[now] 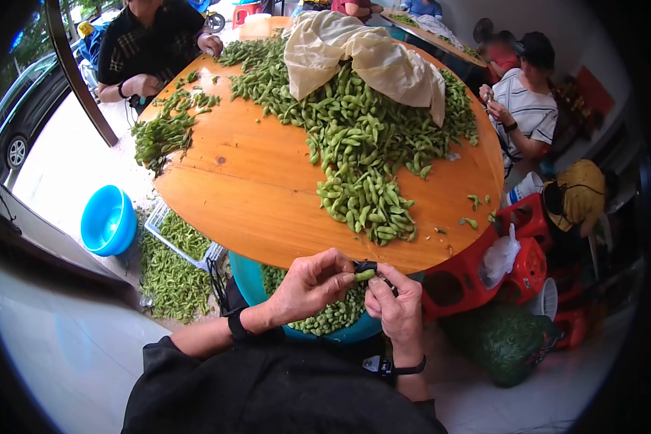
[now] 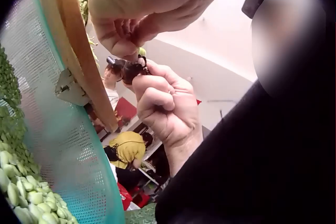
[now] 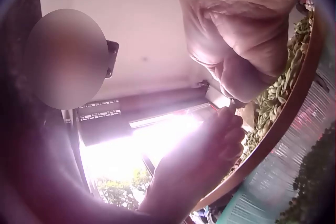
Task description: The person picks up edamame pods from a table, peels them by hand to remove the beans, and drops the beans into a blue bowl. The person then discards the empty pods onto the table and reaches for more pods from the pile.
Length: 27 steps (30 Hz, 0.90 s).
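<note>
Just off the table's front edge, both hands meet at a green edamame pod [image 1: 365, 275]. My left hand [image 1: 315, 285] pinches one end between thumb and fingertips. From the other side my right hand [image 1: 397, 302] grips the pod with curled fingers. A small black thing [image 1: 364, 266] sits at the right fingers, against the pod; I cannot tell what it is. Below the hands, a teal basin [image 1: 247, 279] holds shelled green beans [image 1: 327, 316]. A large heap of edamame pods [image 1: 362, 145] lies on the round wooden table [image 1: 231, 195].
A cream cloth [image 1: 369, 54] covers the heap's top. Bean stems [image 1: 163, 134] lie at the table's left. A blue basin [image 1: 108, 220] and white crate [image 1: 184, 235] stand on the floor at left. Red stools [image 1: 528, 264] and a green sack [image 1: 495, 340] are at right. People sit around.
</note>
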### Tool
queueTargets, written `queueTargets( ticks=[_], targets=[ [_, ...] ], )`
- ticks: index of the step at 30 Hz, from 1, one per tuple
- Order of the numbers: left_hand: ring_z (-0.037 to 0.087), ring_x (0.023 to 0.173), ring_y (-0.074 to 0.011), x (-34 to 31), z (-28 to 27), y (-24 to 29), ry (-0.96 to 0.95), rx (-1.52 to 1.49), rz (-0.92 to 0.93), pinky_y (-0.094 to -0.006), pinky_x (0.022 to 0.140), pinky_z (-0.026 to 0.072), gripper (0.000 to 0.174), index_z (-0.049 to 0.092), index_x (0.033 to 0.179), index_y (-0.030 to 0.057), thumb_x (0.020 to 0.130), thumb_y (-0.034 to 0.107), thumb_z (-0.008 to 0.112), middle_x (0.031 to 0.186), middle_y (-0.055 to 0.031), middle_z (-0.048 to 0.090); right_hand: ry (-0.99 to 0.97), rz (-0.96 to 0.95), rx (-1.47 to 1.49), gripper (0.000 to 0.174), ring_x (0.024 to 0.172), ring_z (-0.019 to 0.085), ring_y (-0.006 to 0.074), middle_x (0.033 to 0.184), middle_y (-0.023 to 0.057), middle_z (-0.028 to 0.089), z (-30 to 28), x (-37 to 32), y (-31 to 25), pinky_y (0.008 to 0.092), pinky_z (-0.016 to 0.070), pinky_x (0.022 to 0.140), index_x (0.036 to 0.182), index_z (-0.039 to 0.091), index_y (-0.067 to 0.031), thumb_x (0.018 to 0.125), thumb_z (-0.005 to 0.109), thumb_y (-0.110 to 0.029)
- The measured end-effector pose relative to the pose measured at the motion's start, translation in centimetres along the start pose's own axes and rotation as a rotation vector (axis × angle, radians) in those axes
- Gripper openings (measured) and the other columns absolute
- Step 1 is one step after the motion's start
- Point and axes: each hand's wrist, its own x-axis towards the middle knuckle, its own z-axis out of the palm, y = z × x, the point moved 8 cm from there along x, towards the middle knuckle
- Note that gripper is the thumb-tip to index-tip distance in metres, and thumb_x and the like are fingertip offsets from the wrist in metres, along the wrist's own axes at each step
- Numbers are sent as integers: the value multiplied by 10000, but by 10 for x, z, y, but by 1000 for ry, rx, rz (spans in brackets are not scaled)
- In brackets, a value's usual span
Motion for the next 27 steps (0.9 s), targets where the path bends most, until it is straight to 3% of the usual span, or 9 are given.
queueTargets(
  ticks=[2, 8, 11, 13, 17, 20, 22, 23, 27],
  targets=[
    [526, 635, -49, -1, 1, -5, 3, -92, -51, -208, 565, 437, 53, 560, 971, 15, 972, 56, 592, 734, 0, 582, -5, 1, -8, 266, 539, 382, 34, 669, -23, 453, 1, 0, 0, 210, 302, 464, 1214, 569, 82, 974, 540, -30],
    [546, 627, -57, -3, 5, 1, 102, 122, 138, -225, 545, 446, 21, 556, 956, 14, 967, 14, 574, 734, -5, 579, -69, 74, 92, 312, 542, 370, 37, 668, -30, 437, 3, -2, 3, 208, 298, 465, 1276, 529, 78, 984, 519, -34],
    [574, 631, -116, -5, 6, 14, 179, 278, 259, -259, 573, 475, 98, 562, 958, -6, 892, -53, 617, 785, -60, 589, -72, 93, 138, 325, 538, 358, 39, 657, -37, 419, 5, -2, 7, 207, 296, 467, 1295, 522, 71, 991, 508, -42],
    [599, 652, -201, -11, 12, 33, 231, 586, 496, -295, 580, 483, 159, 566, 965, -6, 845, -91, 625, 807, -101, 581, -63, 97, 158, 328, 536, 354, 41, 651, -40, 409, 4, -2, 9, 207, 295, 467, 1300, 522, 68, 993, 504, -46],
    [612, 641, -203, -12, 12, 34, 275, 610, 537, -284, 563, 485, 183, 581, 937, -8, 804, -102, 664, 772, -113, 583, -80, 94, 205, 317, 535, 361, 43, 650, -41, 410, 5, -2, 9, 208, 301, 467, 1288, 535, 63, 990, 508, -41],
    [607, 646, -180, -17, 18, 33, 179, 710, 573, -276, 536, 469, 181, 546, 991, -1, 859, -68, 650, 783, -86, 594, -66, 41, 141, 283, 536, 387, 45, 668, -29, 447, 1, -5, 8, 207, 317, 468, 1248, 558, 58, 983, 522, -33],
    [602, 622, -170, -6, 12, -5, 9, -213, 54, -272, 514, 454, 155, 502, 1041, 29, 928, -26, 594, 776, -63, 601, -67, -15, 85, 260, 536, 402, 46, 682, -20, 468, 1, -6, 5, 206, 326, 468, 1221, 572, 56, 979, 530, -29],
    [592, 586, -147, -6, 12, -10, -44, -400, -83, -242, 490, 449, 182, 452, 1103, 51, 967, 23, 570, 770, -47, 603, -89, -19, 131, 234, 536, 419, 50, 703, -8, 488, 2, -8, 3, 207, 334, 469, 1191, 581, 50, 973, 537, -22],
    [619, 621, -168, -7, 25, -16, -266, -822, -246, -262, 462, 444, 252, 425, 1158, 34, 961, 47, 582, 865, -68, 610, -180, 3, 237, 169, 551, 444, 45, 771, 15, 519, 5, -9, -1, 206, 343, 467, 1117, 606, 33, 967, 541, -10]
  ],
)
